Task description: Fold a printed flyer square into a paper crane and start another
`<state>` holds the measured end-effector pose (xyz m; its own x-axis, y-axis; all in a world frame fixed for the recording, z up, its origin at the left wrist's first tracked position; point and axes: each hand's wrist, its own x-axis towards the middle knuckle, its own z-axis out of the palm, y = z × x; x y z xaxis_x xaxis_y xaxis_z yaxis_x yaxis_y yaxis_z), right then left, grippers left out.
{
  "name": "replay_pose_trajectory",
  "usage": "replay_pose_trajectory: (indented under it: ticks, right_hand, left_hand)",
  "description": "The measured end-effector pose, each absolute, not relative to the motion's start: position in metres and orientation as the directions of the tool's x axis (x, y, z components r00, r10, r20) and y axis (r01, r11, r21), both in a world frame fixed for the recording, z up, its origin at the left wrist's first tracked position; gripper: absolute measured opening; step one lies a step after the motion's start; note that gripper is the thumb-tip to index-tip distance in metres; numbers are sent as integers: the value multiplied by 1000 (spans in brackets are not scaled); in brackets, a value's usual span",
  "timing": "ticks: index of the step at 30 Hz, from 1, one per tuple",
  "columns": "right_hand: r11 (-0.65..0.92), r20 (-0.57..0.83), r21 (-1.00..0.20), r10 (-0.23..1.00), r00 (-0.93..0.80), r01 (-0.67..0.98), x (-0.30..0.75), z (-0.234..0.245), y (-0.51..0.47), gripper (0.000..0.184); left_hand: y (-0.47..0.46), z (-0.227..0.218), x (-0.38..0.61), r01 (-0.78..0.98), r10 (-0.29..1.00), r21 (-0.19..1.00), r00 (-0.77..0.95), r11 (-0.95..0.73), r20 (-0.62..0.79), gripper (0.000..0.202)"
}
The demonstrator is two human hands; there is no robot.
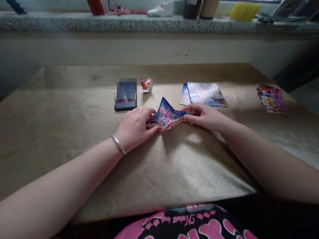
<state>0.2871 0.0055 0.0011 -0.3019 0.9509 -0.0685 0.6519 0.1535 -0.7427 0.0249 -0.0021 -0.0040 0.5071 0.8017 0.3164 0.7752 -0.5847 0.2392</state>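
Note:
Between my hands, just above the table, is a folded sheet of printed paper [167, 114], blue and pink with large characters and a pointed corner standing up. My left hand [138, 127], with a silver bangle at the wrist, pinches its left side between thumb and fingers. On the opposite side, the thumb and fingers of my right hand [199, 116] close on the right corner. Beyond the paper stands a small red and white folded paper piece [146, 85]. A few glossy printed sheets [206, 93] lie flat behind my right hand.
A dark phone [126, 96] lies behind my left hand, its screen partly blurred out. Several colourful printed papers [271, 99] are fanned at the far right of the gold-brown table [74, 139]. A stone sill [139, 25] beyond holds bottles and a yellow sponge-like block [245, 11].

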Motion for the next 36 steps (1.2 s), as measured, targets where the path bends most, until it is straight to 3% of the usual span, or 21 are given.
replay_pose_trajectory:
  ticks: [10, 17, 26, 36]
  right_hand:
    - [120, -15, -730, 982, -191, 673, 274, 0, -2, 34]
    - [121, 4, -772, 983, -185, 625, 271, -3, -3, 29]
    - [113, 15, -851, 981, -192, 513, 268, -5, -4, 28]
    - [191, 37, -762, 967, -254, 618, 271, -9, -3, 28]
  left_hand:
    - [-4, -1, 27, 812, 815, 185, 482, -554, 323, 40]
    - [-6, 3, 30, 769, 821, 311, 458, -558, 342, 29]
    - [-7, 1, 31, 572, 859, 683, 486, -454, 164, 33]
    - [-7, 1, 31, 407, 833, 815, 531, -413, 158, 39]
